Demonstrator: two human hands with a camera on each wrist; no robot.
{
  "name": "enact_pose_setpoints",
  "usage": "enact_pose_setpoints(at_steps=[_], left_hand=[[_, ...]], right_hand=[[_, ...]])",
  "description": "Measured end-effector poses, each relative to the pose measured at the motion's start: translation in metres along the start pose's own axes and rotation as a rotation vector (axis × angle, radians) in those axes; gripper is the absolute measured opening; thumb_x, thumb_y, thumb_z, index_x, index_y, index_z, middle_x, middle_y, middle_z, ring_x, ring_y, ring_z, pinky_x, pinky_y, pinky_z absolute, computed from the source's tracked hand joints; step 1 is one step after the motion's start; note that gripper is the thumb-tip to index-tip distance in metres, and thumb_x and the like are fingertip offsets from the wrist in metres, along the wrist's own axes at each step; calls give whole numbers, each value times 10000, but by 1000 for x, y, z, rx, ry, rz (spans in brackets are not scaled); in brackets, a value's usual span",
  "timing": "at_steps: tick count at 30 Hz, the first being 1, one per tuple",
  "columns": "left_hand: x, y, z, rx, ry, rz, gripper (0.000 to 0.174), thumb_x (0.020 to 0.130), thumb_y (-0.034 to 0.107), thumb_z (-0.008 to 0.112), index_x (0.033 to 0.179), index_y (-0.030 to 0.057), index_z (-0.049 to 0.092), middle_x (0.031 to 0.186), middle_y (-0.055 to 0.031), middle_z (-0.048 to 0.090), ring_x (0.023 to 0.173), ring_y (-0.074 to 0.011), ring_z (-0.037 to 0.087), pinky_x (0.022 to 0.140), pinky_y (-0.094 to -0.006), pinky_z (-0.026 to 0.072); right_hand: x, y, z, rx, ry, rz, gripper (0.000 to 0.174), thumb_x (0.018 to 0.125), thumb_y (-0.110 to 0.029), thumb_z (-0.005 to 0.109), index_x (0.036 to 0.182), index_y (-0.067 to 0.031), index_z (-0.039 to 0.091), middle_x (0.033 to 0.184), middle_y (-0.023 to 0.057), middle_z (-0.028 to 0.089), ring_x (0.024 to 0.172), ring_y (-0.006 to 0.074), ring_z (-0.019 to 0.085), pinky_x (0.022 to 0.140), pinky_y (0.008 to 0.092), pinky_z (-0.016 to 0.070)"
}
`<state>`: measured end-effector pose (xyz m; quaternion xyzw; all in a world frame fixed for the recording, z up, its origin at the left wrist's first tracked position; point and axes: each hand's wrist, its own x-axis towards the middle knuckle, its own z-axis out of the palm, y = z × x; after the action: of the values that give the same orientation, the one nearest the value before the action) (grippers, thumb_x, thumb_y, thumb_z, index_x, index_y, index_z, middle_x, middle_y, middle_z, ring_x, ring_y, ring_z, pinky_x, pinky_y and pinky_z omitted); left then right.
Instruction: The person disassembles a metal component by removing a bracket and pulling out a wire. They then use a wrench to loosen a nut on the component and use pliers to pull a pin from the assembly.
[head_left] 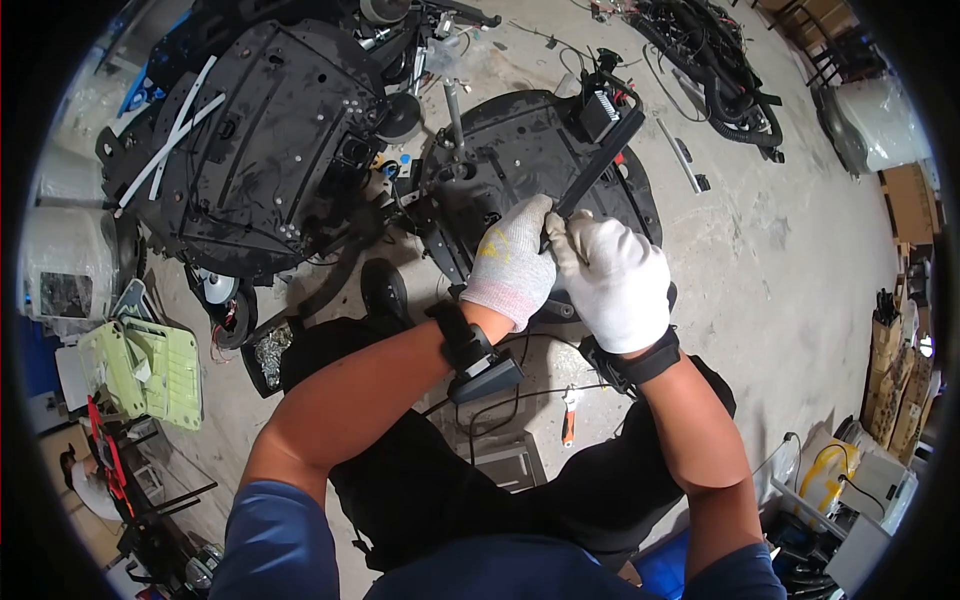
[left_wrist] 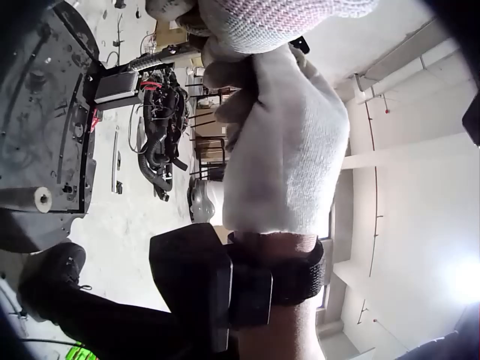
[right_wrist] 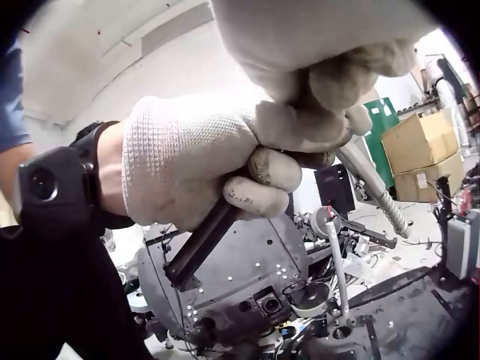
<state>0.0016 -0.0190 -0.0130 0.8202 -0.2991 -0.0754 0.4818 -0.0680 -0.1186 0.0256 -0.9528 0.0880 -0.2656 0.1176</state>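
Both hands wear white knit gloves and meet close together over a black flat base panel (head_left: 520, 135). My left hand (head_left: 515, 255) curls its fingers round a dark bar (right_wrist: 201, 244), whose lower end sticks out below the fist. My right hand (head_left: 612, 275) is clenched right beside it, its fingers curled at the near end of a long rod (right_wrist: 371, 180). Metallic with a ribbed far part in the right wrist view, this rod slants away from the hands over the panel. The gloves hide where the rod and the bar meet.
A larger black panel (head_left: 270, 150) with white strips lies at the left. Dark hoses and wiring (head_left: 715, 70) are piled at the back right. An upright metal post (head_left: 453, 115) stands on the nearer panel. An orange-handled tool (head_left: 569, 415) lies on the floor between the legs.
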Motion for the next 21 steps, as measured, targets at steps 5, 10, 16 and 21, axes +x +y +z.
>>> enact_pose_setpoints(at_steps=[5,10,16,21], left_hand=[[-2,1,0,-15,78,103,206,752,34,527,954,-3,513,878,-207,563,836,-389,547,715,-404,445],[0,1,-3,-48,-39,24,200,745,28,528,943,6,521,881,-195,568,829,-384,548,708,-399,445],[-1,-5,1,-46,101,127,182,761,37,519,940,4,523,903,-203,569,854,-390,545,728,-408,447],[-1,5,-4,-15,1,67,211,763,33,517,971,0,517,928,-208,567,876,-394,543,751,-417,448]], right_hand=[[-2,0,3,-29,35,13,286,760,-253,657,591,-108,477,514,74,468,450,272,521,407,358,415],[-1,0,0,37,20,-15,264,730,-253,672,592,-107,501,502,84,463,449,273,521,419,351,425],[4,-11,-16,226,-229,330,323,823,-326,592,644,-67,520,566,130,542,525,324,565,470,382,448],[-6,-4,-4,270,-201,322,338,857,-326,558,658,-55,523,587,144,558,552,342,575,476,397,451]])
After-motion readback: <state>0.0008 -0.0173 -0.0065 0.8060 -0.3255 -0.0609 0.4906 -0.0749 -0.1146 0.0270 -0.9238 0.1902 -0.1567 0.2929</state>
